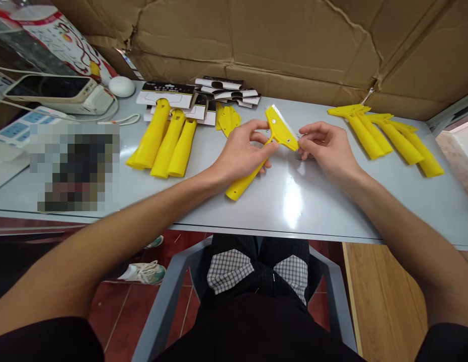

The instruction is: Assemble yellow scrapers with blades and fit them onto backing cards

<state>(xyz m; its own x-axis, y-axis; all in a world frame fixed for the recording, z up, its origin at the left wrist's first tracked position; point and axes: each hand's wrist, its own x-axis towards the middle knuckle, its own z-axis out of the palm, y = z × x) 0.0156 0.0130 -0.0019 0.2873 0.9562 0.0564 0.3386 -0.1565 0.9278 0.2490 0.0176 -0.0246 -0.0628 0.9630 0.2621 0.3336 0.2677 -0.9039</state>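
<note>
My left hand (243, 148) is closed around a yellow scraper (281, 129), which slants with its head up and its handle toward me. A pale blade edge runs along the head, and small screws show on its face. At the right corner of that head is my right hand (326, 146), thumb and fingertips pinched together. Whatever lies between those fingertips is too small or hidden to name. Left of the scraper stand several yellow handles (176, 143). Behind my left hand lie yellow flat head pieces (229, 119).
More yellow scrapers (377, 131) lie on the right of the grey table (324, 211). Black-and-white packaging cards (168, 95) are stacked at the back. On the left are a phone (49, 88), a white egg-shaped object (122, 86) and a power strip (24, 125). A cardboard wall (271, 50) rises behind.
</note>
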